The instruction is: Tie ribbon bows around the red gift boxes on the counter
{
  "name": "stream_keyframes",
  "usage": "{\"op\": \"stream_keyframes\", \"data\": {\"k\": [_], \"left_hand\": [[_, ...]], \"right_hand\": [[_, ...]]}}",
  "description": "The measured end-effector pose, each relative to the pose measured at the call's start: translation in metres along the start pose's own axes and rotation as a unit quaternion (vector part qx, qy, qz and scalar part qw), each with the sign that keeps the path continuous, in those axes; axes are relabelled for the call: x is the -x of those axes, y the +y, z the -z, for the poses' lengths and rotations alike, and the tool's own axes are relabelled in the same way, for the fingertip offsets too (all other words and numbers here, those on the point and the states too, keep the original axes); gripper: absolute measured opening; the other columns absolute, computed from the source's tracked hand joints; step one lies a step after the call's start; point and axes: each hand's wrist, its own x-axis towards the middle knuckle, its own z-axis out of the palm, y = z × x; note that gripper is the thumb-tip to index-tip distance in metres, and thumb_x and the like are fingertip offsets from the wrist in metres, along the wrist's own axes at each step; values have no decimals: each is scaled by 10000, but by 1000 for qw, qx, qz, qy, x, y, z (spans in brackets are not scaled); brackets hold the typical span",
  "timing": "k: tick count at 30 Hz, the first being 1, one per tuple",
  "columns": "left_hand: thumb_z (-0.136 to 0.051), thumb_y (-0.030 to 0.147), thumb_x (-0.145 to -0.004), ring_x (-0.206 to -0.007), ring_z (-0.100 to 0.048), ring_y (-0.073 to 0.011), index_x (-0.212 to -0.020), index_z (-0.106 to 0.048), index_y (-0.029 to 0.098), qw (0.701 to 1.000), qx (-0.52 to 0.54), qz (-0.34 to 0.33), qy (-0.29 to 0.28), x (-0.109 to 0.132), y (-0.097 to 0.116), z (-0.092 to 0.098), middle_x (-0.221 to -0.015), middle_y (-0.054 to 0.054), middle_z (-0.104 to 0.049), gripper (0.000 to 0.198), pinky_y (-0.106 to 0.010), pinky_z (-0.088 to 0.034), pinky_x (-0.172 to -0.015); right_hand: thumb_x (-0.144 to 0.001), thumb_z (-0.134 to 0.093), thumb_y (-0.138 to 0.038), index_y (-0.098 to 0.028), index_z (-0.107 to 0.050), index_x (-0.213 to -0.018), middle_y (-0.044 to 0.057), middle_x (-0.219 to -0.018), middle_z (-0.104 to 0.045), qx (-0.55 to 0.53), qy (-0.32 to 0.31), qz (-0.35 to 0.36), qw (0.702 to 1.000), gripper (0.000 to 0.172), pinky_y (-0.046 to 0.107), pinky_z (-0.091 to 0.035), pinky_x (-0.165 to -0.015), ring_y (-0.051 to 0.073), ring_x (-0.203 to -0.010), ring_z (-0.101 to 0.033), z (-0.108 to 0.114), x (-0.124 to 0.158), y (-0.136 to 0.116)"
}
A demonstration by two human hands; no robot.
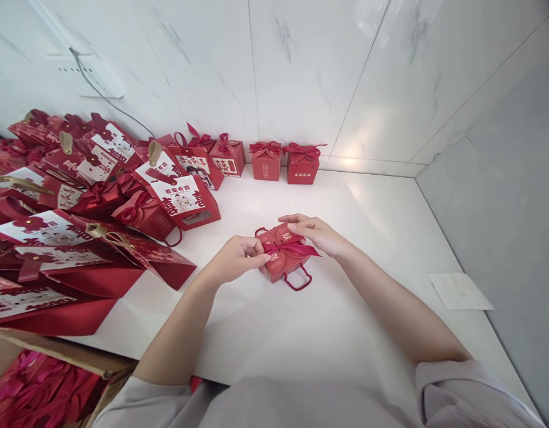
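A small red gift box (281, 263) lies on the white table in front of me, with gold print on its flaps and a dark red ribbon (296, 249) across its middle. Twisted red cord handles (303, 284) stick out at its near and far sides. My left hand (239, 259) grips the box's left edge, fingers curled and thumb by the ribbon. From the far right, my right hand (317, 233) holds the box, its thumb on the top flap and its fingers along the far edge. The left end of the ribbon is hidden by my left hand.
Many red gift boxes and bags (96, 196) crowd the left of the table (274, 339). Ribbon-tied boxes (304, 166) stand along the tiled wall. A carton (64, 351) of red ribboned pieces sits lower left. White paper (460, 291) lies at the right edge.
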Motion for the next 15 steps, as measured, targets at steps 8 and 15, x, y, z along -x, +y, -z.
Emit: {"op": "stream_keyframes", "data": {"k": [8, 15], "left_hand": [[-658, 419, -805, -671, -642, -144, -701, -581, 153, 998, -10, 12, -54, 0, 1, 7, -724, -50, -729, 296, -234, -433, -586], [-631, 466, -813, -537, -479, -88, -636, -640, 148, 994, -103, 8, -30, 9, 10, 17, -619, -23, -665, 364, -209, -364, -509]], "right_hand": [[-854, -608, -529, -225, -775, -832, 56, -1398, -516, -64, -5, 13, 998, 348, 411, -403, -1042, 279, -1292, -463, -2, 1, 1], [-936, -463, -549, -283, -761, -955, 3, -1492, -431, -50, -97, 26, 994, 400, 458, -255, -1150, 269, -1413, -317, 9, 7, -8]]}}
